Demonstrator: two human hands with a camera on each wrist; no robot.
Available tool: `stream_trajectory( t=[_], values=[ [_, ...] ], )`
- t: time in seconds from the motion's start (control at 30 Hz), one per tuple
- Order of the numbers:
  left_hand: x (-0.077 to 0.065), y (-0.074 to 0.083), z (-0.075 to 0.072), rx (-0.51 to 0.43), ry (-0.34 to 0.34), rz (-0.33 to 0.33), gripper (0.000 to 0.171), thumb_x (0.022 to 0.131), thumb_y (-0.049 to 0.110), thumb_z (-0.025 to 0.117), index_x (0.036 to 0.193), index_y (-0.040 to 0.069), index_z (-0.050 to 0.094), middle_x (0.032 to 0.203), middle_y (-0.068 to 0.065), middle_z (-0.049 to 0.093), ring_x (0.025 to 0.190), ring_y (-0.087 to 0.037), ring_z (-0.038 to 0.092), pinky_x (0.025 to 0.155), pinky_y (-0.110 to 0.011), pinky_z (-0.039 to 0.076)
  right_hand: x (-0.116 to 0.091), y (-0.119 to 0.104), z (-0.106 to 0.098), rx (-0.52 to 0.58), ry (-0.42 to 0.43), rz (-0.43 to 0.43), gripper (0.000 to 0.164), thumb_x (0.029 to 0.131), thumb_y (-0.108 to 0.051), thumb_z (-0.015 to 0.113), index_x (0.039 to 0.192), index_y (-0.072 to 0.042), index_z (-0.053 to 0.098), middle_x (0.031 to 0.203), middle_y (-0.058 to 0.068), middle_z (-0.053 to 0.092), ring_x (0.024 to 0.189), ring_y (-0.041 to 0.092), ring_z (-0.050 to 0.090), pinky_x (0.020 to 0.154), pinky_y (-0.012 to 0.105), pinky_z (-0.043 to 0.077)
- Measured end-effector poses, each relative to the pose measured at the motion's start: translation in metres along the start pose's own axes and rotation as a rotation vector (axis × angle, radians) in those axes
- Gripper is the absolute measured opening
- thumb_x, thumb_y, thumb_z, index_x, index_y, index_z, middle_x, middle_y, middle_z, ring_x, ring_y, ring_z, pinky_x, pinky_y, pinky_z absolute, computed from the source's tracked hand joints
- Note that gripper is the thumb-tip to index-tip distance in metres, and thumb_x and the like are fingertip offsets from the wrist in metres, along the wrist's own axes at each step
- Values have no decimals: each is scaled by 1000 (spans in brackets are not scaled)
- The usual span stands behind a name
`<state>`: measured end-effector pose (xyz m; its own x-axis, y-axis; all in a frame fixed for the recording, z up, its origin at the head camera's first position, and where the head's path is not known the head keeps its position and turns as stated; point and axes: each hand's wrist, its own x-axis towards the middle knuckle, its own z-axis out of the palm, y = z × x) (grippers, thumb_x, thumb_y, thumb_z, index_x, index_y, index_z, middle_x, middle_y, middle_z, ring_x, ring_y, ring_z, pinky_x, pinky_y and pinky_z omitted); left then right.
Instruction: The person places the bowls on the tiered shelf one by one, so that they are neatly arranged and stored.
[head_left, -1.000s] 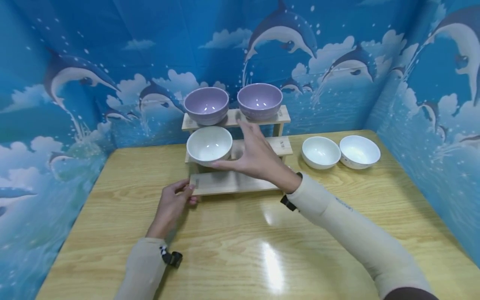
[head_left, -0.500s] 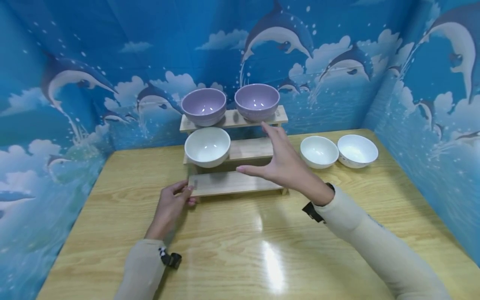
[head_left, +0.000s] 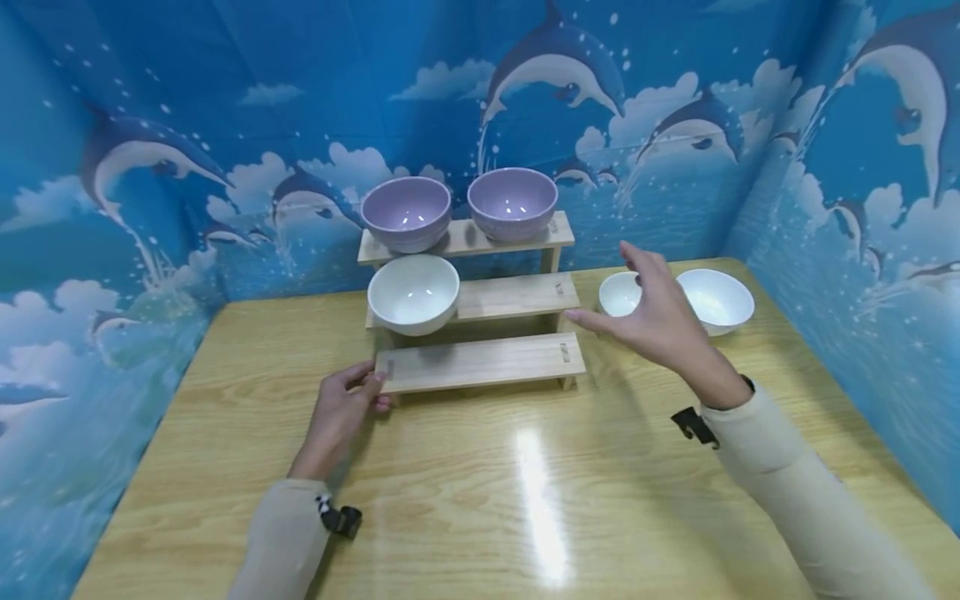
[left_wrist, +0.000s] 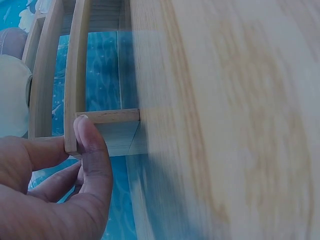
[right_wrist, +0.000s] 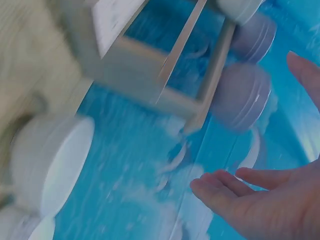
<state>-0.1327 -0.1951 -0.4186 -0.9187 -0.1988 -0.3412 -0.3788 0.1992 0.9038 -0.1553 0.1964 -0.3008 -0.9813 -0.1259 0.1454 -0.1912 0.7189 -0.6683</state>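
Observation:
My left hand (head_left: 341, 417) pinches the left end of the lowest board of a three-step wooden rack (head_left: 480, 364); the left wrist view shows thumb and finger on that board's corner (left_wrist: 71, 100). My right hand (head_left: 660, 321) is spread and holds nothing, in front of a small white bowl (head_left: 617, 293) on the table, partly hiding it. A second white bowl (head_left: 716, 300) stands just right of it. On the rack's middle step, at the left, sits another white bowl (head_left: 415, 294). Two purple bowls (head_left: 407, 214) stand side by side on the top step.
The rack stands near the back of a wood-grain table (head_left: 450, 483). A blue dolphin-print cloth (head_left: 315, 100) hangs behind the table and along both sides.
My right hand has moved away from the white bowl on the middle step, rightward to the bowls on the table. That bowl stays on the step. My left hand keeps its hold.

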Motion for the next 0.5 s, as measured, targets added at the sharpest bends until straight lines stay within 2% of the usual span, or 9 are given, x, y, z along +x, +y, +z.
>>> stream_trajectory(
  t=[0.27,0.5],
  values=[
    [0,-1,0,0,3,-10,48,104,11,57,150,3,45,127,-19,53,84,-15,68,79,-26,64,4,46,-27,-101,58,106,119,81,-61,78,162,-4,11,161,30,18,142,53,25,105,78,30],
    [1,-1,0,-3,2,-8,47,104,11,57,150,3,46,126,-18,54,83,-15,68,79,-26,64,6,93,-43,-110,98,174,117,85,-54,77,159,6,9,158,37,15,140,58,22,101,80,32]
  ],
)
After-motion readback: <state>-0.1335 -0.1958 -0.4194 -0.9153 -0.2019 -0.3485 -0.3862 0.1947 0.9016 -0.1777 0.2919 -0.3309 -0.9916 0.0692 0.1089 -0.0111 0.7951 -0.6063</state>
